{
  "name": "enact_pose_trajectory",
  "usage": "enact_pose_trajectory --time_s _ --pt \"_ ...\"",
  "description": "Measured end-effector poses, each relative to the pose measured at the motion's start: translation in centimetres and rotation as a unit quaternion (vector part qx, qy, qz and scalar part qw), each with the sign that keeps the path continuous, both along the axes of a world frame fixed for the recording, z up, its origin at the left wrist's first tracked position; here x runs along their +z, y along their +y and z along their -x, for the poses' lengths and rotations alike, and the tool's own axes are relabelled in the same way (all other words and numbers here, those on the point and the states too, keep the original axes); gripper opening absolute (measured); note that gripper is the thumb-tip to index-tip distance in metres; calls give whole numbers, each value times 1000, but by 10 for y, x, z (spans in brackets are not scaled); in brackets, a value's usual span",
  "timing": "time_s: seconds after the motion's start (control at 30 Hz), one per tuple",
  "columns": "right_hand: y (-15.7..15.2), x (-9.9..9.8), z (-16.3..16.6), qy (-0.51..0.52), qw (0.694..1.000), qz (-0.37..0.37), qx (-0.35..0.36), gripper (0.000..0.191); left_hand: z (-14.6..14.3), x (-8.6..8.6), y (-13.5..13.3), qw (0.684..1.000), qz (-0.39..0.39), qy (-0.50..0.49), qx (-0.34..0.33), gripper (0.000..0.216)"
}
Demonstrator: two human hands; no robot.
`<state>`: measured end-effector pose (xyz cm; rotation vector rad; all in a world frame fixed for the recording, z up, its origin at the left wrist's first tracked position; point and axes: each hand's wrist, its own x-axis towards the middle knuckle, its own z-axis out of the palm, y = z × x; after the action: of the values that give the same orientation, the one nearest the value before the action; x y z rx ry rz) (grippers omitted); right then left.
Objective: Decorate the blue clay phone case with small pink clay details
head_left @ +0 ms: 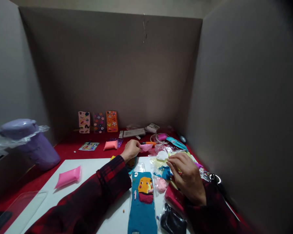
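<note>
My left hand (pixel 131 150) reaches over the back edge of the white board, its fingers closed on a thin pink packet (pixel 146 148). My right hand (pixel 187 174) is closed in a pinch beside a white clay lump (pixel 162 156); what sits between its fingertips is too small to make out. Below and between the hands lies a phone case covered in teal clay (pixel 143 219). On it is an orange clay face (pixel 144 185) with googly eyes and a dark red lower part. Pink clay (pixel 161 184) and teal clay scraps (pixel 164 173) lie close to my right hand.
At left are a pink clay packet (pixel 68 177), a clear case (pixel 30 204) and a purple bin (pixel 36 144). Several decorated cases (pixel 111 121) lean at the back wall. A coral packet (pixel 111 145) and an orange-handled tool (pixel 150 143) lie behind the board; a black packet (pixel 173 219) is front right.
</note>
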<state>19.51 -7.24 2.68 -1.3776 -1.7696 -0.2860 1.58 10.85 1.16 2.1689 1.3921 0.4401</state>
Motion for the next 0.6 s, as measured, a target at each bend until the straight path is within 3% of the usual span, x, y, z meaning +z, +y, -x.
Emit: enact_pose_trajectory --time_s 0.23,0.33,0.5,0.6 --pt "-3 2 1 1 1000 -6 -2 13 8 33 -18 999 -3 -40 -9 30" --pt "-4 1 1 2 1000 -10 1 13 16 48 -33 997 -1 -73 -14 18" --pt "-6 0 2 2 1000 -22 9 13 41 70 -80 992 16 -127 -19 13" --pt "-8 2 4 3 999 -29 18 13 61 73 -112 988 37 -148 -6 14"
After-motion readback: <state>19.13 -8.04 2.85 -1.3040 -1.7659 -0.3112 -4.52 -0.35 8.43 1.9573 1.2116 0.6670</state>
